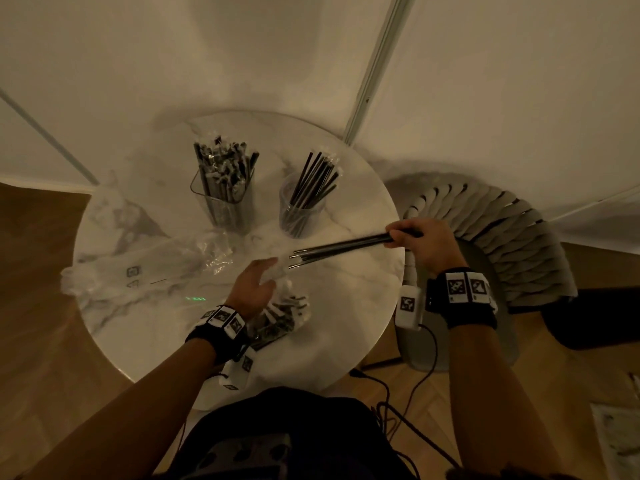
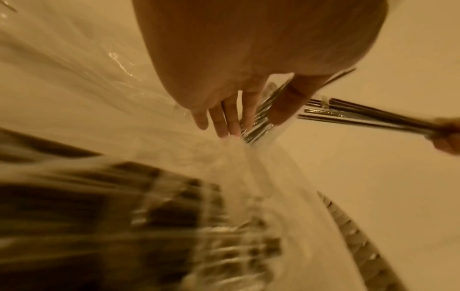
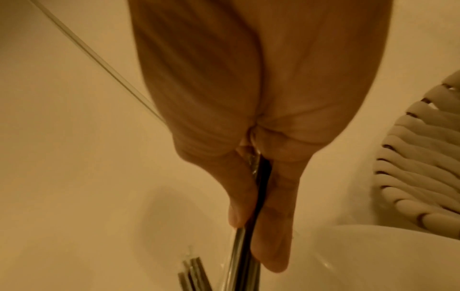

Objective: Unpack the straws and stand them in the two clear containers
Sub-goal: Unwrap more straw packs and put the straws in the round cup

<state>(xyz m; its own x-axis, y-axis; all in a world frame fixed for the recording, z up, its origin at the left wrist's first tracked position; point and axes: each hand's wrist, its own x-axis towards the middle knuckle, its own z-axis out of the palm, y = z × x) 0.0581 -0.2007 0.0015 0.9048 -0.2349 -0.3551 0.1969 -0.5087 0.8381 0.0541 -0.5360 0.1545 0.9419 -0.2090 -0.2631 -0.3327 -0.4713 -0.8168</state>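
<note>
Over the right side of the round marble table [image 1: 346, 306], my right hand [image 1: 398, 239] grips one end of a bundle of black straws [image 1: 343, 249], which points left and lies nearly level. The right wrist view shows the bundle [image 3: 239, 256] pinched between thumb and fingers [image 3: 271, 246]. My left hand [image 1: 268, 268] hovers by the bundle's free end with its fingers [image 2: 224, 122] straight and holding nothing. A square clear container [image 1: 221, 202] holds wrapped straws. A round clear container [image 1: 301, 213] beside it holds bare black straws. More wrapped straws [image 1: 280, 317] lie beneath my left wrist.
Crumpled clear plastic packaging [image 1: 138, 268] covers the table's left side. A woven chair [image 1: 502, 230] stands just right of the table, close behind my right hand. Cables [image 1: 408, 393] run over the wooden floor. White walls stand behind the table.
</note>
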